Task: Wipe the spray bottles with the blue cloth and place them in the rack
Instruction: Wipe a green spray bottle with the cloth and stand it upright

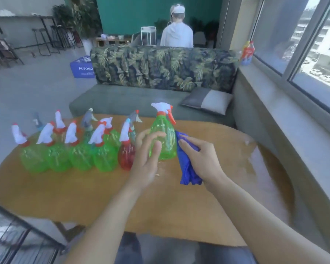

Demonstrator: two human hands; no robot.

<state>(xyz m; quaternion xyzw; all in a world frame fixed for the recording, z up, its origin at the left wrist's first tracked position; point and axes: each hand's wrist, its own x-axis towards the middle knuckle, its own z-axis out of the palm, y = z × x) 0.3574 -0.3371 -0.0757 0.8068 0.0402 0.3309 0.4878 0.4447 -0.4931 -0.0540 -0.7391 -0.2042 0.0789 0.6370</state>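
A green spray bottle (pixel 163 136) with a white head and orange trigger stands upright at the table's middle. My left hand (pixel 147 159) holds its left side, thumb across the front and fingers curled round the back. My right hand (pixel 198 159) grips the blue cloth (pixel 187 168) and presses it against the bottle's right side. Several more green spray bottles (pixel 80 155) stand in rows to the left, with a red bottle (pixel 126 155) beside my left hand. A black wire rack (pixel 17 237) shows at the bottom left corner.
The wooden oval table (pixel 160 206) fills the foreground. A grey sofa (pixel 160 73) with leaf-print back cushions stands behind it. A window ledge (pixel 274 96) runs along the right, holding a bottle (pixel 247 53). A person sits beyond the sofa, back turned.
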